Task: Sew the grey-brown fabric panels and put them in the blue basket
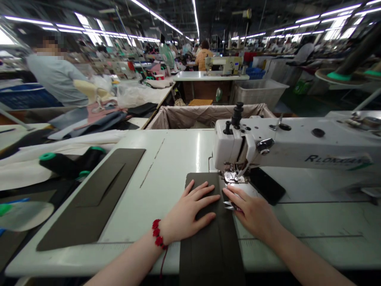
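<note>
L hand [190, 210] flat on the dk cloth [198, 256], fingers spread, nothing gripped; red bracelet [160, 234] on that wrist. R hand [254, 214] curled round snips [228, 205], blades out to the L over the cloth, fingertips at the cloth's R side. Cloth lies lengthwise on the counter [154, 159], far end just L of the needle plate [235, 177], near end running past the counter's front edge. White sewing machine [285, 139] above & to the R, arm extending R; blk phone [268, 186] flat under it, R of the plate. Second dk panel [80, 222] w/ a slit, L on the counter, well apart from the L hand. Beyond that, blk thread cones [58, 164]. Behind the counter, a lined bin [214, 115], then another machine [224, 65]. Co-worker in lt blue [56, 75] far L, another in orange [204, 55] farther back.
</note>
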Tool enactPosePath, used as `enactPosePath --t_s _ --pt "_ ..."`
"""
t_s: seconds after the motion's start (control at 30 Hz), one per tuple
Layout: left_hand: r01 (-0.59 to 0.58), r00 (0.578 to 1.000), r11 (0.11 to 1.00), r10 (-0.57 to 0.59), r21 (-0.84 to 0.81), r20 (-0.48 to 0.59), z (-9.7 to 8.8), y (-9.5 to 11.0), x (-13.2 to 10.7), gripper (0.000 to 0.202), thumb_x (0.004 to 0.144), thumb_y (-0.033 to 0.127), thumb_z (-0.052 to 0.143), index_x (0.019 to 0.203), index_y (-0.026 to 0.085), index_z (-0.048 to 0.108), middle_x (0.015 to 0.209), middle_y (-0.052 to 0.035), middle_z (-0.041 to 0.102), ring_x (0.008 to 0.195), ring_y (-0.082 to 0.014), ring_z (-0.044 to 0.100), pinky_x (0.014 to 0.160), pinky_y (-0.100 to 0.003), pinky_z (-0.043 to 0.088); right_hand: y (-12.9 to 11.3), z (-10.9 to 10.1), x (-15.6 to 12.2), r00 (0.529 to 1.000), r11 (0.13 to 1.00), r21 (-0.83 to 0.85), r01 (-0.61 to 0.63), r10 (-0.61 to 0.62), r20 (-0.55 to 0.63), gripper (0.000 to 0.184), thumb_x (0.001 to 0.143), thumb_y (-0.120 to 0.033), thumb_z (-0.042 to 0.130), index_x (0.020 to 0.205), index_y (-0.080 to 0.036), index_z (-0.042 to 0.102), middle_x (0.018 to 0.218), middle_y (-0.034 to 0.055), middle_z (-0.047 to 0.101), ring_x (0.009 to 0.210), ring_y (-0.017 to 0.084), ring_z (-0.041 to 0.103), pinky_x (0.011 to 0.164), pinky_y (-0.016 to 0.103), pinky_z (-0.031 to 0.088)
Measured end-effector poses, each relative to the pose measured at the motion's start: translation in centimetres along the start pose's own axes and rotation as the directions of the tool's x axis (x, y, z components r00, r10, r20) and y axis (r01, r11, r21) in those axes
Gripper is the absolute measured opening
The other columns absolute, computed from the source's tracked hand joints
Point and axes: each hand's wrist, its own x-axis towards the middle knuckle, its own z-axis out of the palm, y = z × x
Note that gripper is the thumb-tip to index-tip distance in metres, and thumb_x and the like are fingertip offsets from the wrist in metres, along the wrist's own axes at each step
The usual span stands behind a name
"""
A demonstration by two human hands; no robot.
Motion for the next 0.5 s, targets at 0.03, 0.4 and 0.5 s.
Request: enactPosePath --t_s 0.03,0.4,0.5 --pt "0.004 1.000 1.000 -0.004 -0.007 0.000 -0.07 0.03 0.00 0.047 0.094 0.041 0.051 0.140 0.037 0.043 0.151 0.0010 0.036 0.143 -0.0256 0.027 0.120 -0.054 0.008 0.01 0.00 -0.02 1.000 1.000 0.001 0.002 -0.002 0.001 0.062 0.085 -0.015 0.047 0.145 -0.030 0.040 0.149 0.0008 0.041 0.099 0.022 0.066 0.078 0.035 0.056" --pt "0.034 0.999 0.999 -0.035 -0.039 -0.016 -0.20 0.00 0.02 0.042 0.095 0.038 0.051 0.136 0.036 0.048 0.149 0.0000 0.040 0.142 -0.0249 0.028 0.119 -0.053 0.003 0.17 -0.01 -0.07 1.000 1.000 0.009 0.009 -0.009 0.014 0.061 0.086 -0.015 0.045 0.146 -0.030 0.039 0.150 0.0006 0.040 0.100 0.022 0.066 0.079 0.037 0.055" --pt "0.051 0.999 0.998 -0.051 -0.040 -0.009 -0.18 -0.09 0.00 0.041 0.095 0.038 0.050 0.136 0.037 0.048 0.149 0.0008 0.040 0.142 -0.0241 0.028 0.119 -0.054 0.000 0.15 0.00 -0.10 1.000 1.000 0.009 0.005 -0.005 0.014 0.061 0.087 -0.016 0.046 0.145 -0.030 0.039 0.150 -0.0004 0.040 0.099 0.022 0.066 0.080 0.038 0.055"
